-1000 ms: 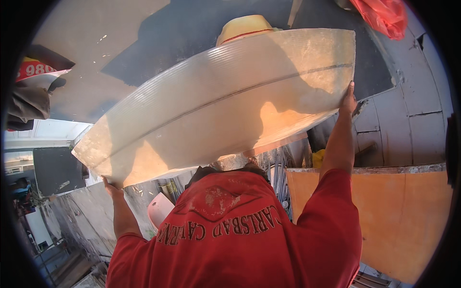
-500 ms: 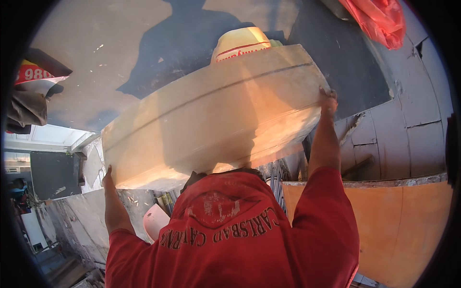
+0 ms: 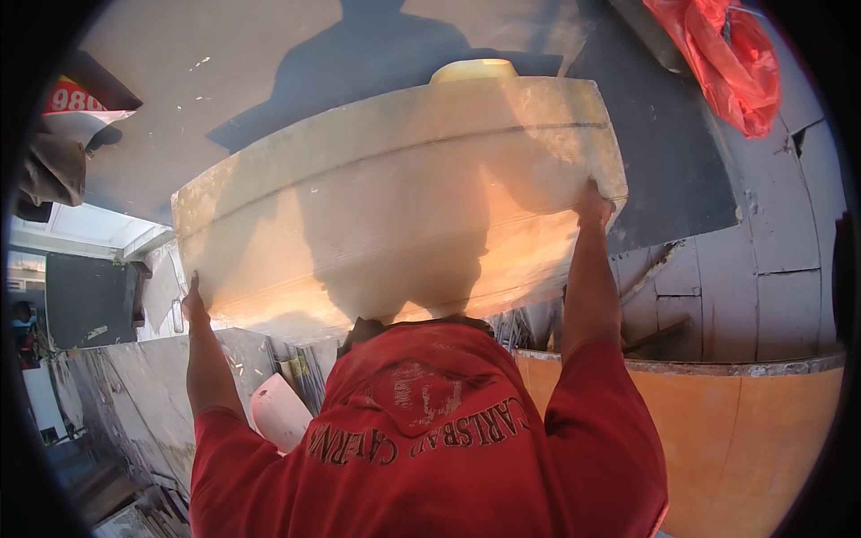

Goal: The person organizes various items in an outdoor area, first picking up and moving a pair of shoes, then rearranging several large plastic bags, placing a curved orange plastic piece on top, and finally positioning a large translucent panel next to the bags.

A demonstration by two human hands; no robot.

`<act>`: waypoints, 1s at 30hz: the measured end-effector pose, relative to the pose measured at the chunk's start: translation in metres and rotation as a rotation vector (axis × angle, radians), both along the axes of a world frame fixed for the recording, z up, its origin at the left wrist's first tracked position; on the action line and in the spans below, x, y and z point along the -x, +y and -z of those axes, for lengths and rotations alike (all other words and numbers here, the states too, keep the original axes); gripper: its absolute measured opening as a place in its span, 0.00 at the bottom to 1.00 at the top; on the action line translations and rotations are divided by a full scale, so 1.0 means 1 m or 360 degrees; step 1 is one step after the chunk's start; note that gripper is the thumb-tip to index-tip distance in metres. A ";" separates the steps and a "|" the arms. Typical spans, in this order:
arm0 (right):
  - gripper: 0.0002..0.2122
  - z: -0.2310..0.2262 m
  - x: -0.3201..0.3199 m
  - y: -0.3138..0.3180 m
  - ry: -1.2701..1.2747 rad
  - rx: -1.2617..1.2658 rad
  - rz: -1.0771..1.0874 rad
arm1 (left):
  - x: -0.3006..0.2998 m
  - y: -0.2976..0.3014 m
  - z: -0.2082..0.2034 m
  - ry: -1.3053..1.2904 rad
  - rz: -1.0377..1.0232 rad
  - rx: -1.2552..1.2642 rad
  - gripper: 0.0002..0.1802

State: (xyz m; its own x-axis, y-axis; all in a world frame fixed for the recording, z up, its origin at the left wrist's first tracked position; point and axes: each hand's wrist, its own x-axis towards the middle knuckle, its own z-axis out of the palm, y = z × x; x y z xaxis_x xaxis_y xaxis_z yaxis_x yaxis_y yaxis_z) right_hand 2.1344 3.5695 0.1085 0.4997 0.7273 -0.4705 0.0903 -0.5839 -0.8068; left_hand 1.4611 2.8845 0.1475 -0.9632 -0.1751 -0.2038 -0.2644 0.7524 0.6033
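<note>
A large pale tan panel [image 3: 395, 211], wide and slightly bowed, spans the view in front of me. A dark line runs along it near its far edge. My left hand [image 3: 194, 303] grips its left end low down, thumb laid on the face and the other fingers mostly hidden. At the right end my right hand [image 3: 595, 207] clasps the edge, with part of the fingers behind the board. A yellow rounded thing [image 3: 473, 70] shows just past the panel's far edge, the rest of it covered. Shadows of a head and shoulders fall across the panel.
Beyond lies a grey floor [image 3: 193, 99] with a dark sheet [image 3: 668, 170] to the right. A red plastic bag [image 3: 726, 63] is at the far right. An orange-tan board [image 3: 717, 439] stands near right. A pink curved thing [image 3: 280, 414] and grey boards [image 3: 148, 394] are near left.
The panel has turned toward level: its left end has moved up and left, its right end slightly down. My hands moved with it. The yellow thing is now more covered.
</note>
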 end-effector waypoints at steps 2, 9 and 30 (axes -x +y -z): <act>0.49 0.003 0.012 0.000 0.0028 -0.0011 -0.0106 | 0.010 0.005 -0.001 0.0005 -0.0088 0.0004 0.59; 0.50 0.047 -0.002 -0.028 -0.0372 -0.0153 -0.0141 | 0.011 0.069 0.002 -0.0048 -0.0158 0.0252 0.58; 0.53 0.032 0.078 -0.126 0.0409 -0.0019 -0.0367 | -0.008 0.034 0.029 -0.0254 0.0246 -0.0875 0.50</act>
